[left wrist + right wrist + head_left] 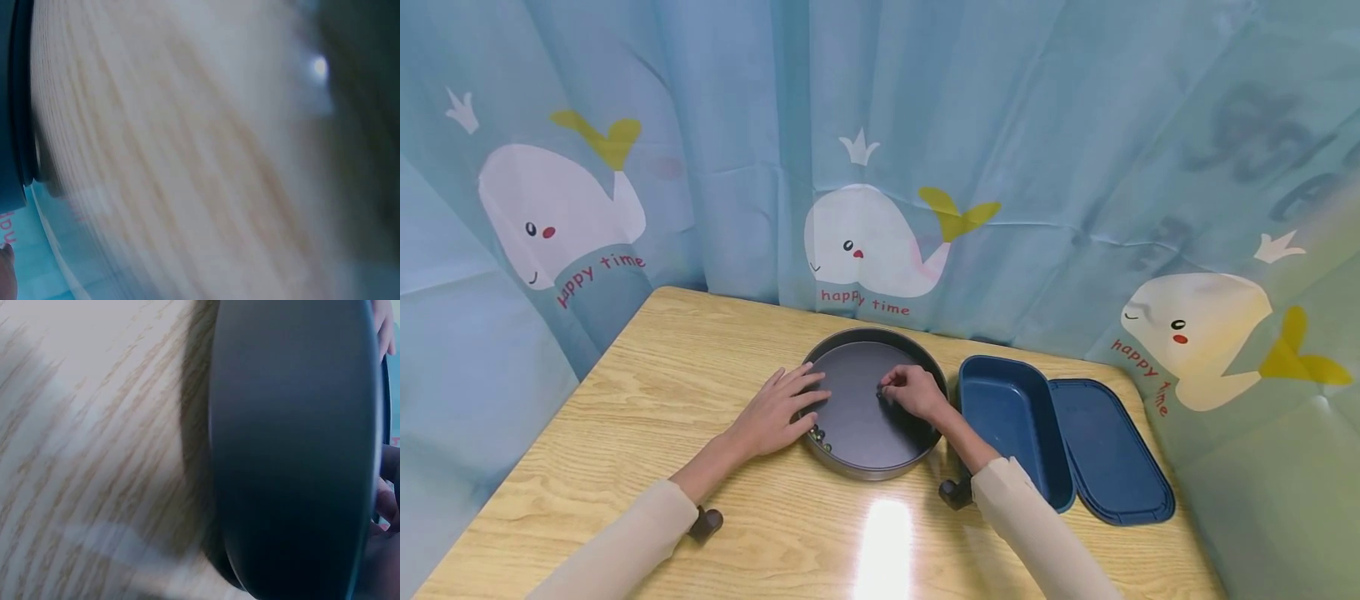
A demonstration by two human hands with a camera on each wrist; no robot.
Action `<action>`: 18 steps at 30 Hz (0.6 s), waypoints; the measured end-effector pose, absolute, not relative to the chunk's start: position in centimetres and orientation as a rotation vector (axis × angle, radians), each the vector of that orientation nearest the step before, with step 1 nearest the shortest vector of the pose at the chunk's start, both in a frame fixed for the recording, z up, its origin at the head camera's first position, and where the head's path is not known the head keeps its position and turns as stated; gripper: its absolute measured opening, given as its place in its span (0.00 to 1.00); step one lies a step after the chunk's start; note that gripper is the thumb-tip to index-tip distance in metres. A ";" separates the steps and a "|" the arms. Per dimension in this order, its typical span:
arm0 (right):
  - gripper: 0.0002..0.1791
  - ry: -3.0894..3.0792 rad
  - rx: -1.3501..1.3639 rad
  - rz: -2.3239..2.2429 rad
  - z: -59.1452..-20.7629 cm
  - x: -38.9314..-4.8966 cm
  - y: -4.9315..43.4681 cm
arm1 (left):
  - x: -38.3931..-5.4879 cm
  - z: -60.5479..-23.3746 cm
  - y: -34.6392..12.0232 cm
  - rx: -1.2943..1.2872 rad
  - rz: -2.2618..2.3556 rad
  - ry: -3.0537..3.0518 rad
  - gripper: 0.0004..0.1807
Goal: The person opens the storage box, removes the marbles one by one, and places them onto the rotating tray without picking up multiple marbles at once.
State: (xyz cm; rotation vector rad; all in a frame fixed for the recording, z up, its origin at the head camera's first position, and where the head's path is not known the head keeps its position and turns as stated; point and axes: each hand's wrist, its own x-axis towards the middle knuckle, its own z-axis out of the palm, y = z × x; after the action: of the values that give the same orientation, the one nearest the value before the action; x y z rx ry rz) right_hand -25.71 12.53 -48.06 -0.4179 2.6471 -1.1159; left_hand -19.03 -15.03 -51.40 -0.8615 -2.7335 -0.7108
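Observation:
A round dark grey cake pan stands on the table, its outer wall filling much of the right wrist view. Over the pan's left rim lies my left hand, fingers straight and spread. Several small dark marbles with yellowish glints gather along the pan's lower left wall, by the left thumb. Above the right part of the pan floor, my right hand pinches one small dark marble between thumb and fingertips. Parts of its fingers show behind the rim in the right wrist view.
Right of the pan stands a deep blue rectangular container, with its blue lid lying flat beside it. The wooden table ends at a light blue curtain printed with whales. Dark camera mounts sit at both wrists.

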 end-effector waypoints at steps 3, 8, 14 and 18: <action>0.03 2.676 -0.434 -1.115 -47.8 -25.8 12.6 | -19.1 -51.4 -15.0 -0.862 -0.707 -2.733 0.20; 0.03 2.686 -0.408 -1.139 -47.2 -25.9 12.6 | -19.1 -51.3 -15.0 -0.865 -0.705 -2.729 0.20; 0.04 2.678 -0.433 -1.144 -46.4 -25.6 12.9 | -19.1 -51.3 -15.0 -0.868 -0.699 -2.736 0.20; 0.07 2.664 -0.474 -1.162 -45.6 -25.1 13.3 | -19.1 -51.2 -15.0 -0.875 -0.679 -2.735 0.20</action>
State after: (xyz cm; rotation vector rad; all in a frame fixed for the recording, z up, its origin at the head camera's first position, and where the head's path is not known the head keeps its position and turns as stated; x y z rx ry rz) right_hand -25.14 13.33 -45.59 -0.4742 2.6638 -1.1619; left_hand -19.10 -15.01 -51.22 -0.8751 -2.7352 -0.6792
